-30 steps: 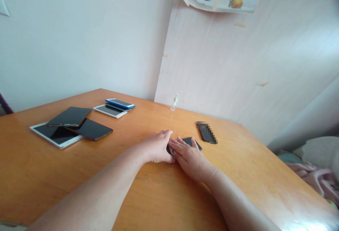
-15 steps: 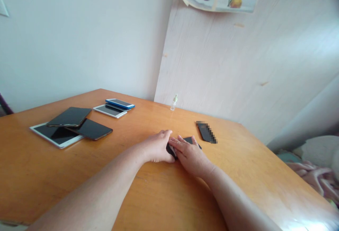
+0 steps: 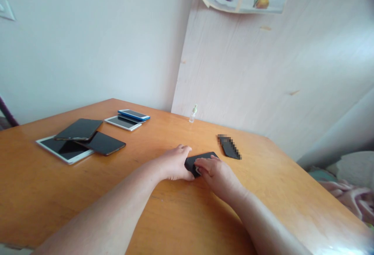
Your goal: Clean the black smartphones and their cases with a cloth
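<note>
A dark phone-sized device (image 3: 191, 161) lies on the wooden table (image 3: 163, 216) in front of me. My left hand (image 3: 176, 163) grips its left end, thumb at the near side and fingers at the far side. On top of the device, my right hand (image 3: 220, 175) has its fingers bent over a small pale cloth (image 3: 198, 170), of which only an edge shows. The device's right part is partly covered by my right hand.
At left, two dark tablets (image 3: 78, 129) lie across a white tablet (image 3: 46, 142). Behind them, a blue phone (image 3: 134, 114) rests on a white device (image 3: 117, 121). A small pump bottle (image 3: 193, 115) stands near the wall. Right of my hands lies a black phone (image 3: 229, 148), partly pixelated.
My right hand has slid a little to the right and nearer, its fingers now curled rather than flat. More of the dark device's top shows. My left hand keeps its grip.
</note>
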A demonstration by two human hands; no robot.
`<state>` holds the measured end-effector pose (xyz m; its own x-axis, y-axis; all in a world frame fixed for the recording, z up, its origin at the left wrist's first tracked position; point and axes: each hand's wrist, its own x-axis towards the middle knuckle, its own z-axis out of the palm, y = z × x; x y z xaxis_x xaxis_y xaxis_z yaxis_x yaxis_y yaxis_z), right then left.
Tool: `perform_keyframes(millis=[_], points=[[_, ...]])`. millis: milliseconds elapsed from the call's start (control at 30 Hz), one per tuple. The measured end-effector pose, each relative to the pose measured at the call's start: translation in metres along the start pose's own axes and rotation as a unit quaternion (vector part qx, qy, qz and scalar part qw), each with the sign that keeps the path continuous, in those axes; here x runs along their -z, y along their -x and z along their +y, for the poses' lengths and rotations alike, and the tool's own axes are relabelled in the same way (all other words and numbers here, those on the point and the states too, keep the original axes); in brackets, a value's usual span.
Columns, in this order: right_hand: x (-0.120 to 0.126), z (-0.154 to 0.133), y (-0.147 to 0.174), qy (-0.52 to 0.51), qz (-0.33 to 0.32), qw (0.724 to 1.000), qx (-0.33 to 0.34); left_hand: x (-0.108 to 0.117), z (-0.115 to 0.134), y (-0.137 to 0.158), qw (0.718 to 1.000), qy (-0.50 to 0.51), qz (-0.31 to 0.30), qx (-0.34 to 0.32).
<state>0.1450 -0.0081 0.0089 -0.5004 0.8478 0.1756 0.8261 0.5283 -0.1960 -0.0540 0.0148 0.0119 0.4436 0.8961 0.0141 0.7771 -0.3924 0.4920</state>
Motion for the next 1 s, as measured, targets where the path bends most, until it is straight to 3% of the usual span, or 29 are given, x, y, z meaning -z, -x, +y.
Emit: perform_keyframes(millis=[167, 233, 300, 433, 500, 600, 667, 733, 800, 933, 1000], points=[[0.001, 0.045, -0.007, 0.064, 0.085, 0.982, -0.158, 0.001, 0.000, 0.000, 1.000, -0.009, -0.006, -0.006], [-0.001, 0.048, -0.008, 0.077, 0.102, 0.975, -0.183, 0.001, 0.001, 0.000, 1.000, -0.009, -0.004, -0.006], [-0.004, 0.036, -0.006, 0.041, 0.100, 0.982, -0.155, 0.001, 0.001, 0.000, 1.000, -0.013, 0.000, -0.005], [-0.009, -0.002, -0.002, -0.073, 0.066, 0.995, -0.009, 0.000, 0.003, 0.000, 1.000, -0.021, 0.003, -0.001], [-0.008, -0.006, -0.001, -0.089, 0.057, 0.994, 0.017, 0.000, 0.003, 0.000, 1.000, -0.021, 0.001, 0.000], [-0.001, 0.019, -0.001, -0.042, 0.064, 0.995, -0.069, 0.002, 0.003, 0.000, 1.000, -0.016, -0.005, 0.000], [0.004, 0.041, -0.001, 0.008, 0.075, 0.985, -0.158, 0.003, 0.003, 0.000, 1.000, -0.013, -0.009, -0.002], [0.006, 0.052, -0.001, 0.040, 0.087, 0.974, -0.206, 0.003, 0.003, 0.001, 1.000, -0.014, -0.010, -0.006], [0.004, 0.045, 0.000, 0.027, 0.089, 0.979, -0.181, 0.003, 0.003, 0.000, 1.000, -0.019, -0.010, -0.005], [-0.005, 0.002, 0.004, -0.068, 0.055, 0.996, -0.030, 0.002, 0.003, 0.000, 0.999, -0.029, -0.014, 0.002], [-0.006, -0.007, 0.004, -0.088, 0.036, 0.995, -0.002, 0.003, 0.003, 0.000, 0.999, -0.030, -0.020, 0.005]])
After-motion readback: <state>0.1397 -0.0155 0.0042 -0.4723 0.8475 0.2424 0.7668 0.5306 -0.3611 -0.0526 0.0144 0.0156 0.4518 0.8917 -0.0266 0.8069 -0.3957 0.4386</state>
